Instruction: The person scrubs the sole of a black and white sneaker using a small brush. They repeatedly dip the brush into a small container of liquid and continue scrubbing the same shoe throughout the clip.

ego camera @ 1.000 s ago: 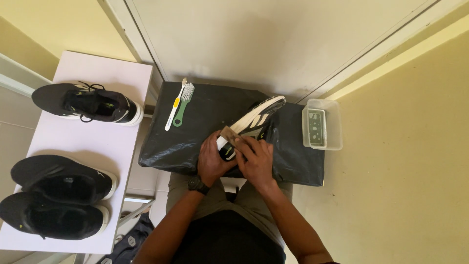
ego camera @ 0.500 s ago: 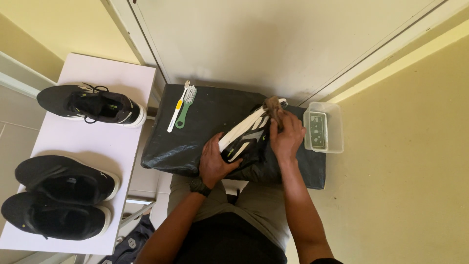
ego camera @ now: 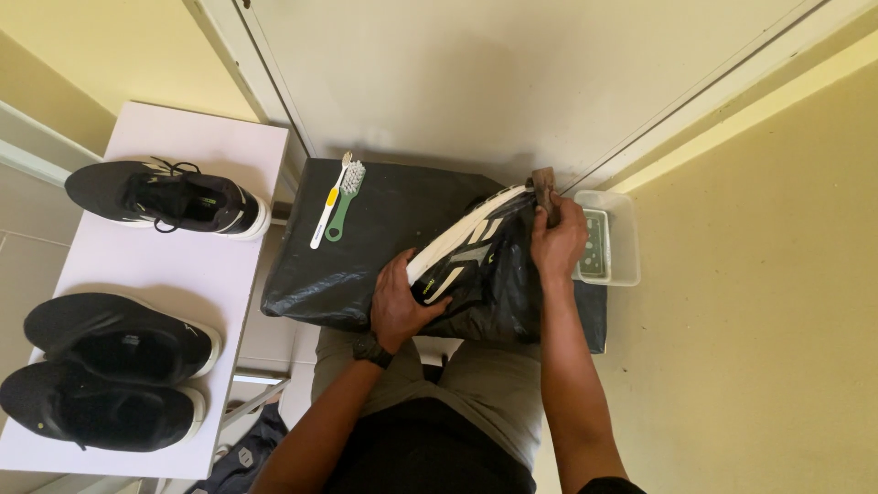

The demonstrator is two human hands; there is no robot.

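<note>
— Fingers first: how do yours sit on the shoe?

— Your left hand (ego camera: 402, 306) has its fingers curled around the heel end of the black shoe (ego camera: 476, 265), thumb on the side panel, so it grips the shoe from below. Your right hand (ego camera: 558, 242) has its fingers pressed together around a small brown brush (ego camera: 543, 187), which sticks up just past your fingertips at the toe end.

— And where does the shoe lie?

— Between your two hands, tipped on its side with the white sole (ego camera: 457, 236) turned up and away from your left thumb. It rests on the black plastic sheet (ego camera: 366, 265) that spreads out under both sets of fingers.

— What sits past your right fingers?

— Just beyond your right knuckles, a clear plastic tub (ego camera: 622, 240) stands at the sheet's edge, with something greenish inside; you cannot tell what it is.

— And on the far side of your left fingers?

— Up and away from your left fingertips, a toothbrush with a yellow grip (ego camera: 326, 215) and a green brush (ego camera: 343, 201) lie side by side, touching, on the sheet. Well apart from your left hand stands a white table (ego camera: 219, 146). One black sneaker (ego camera: 169, 197) lies at its far end, and a pair of black shoes (ego camera: 105, 370) at the near end.
</note>
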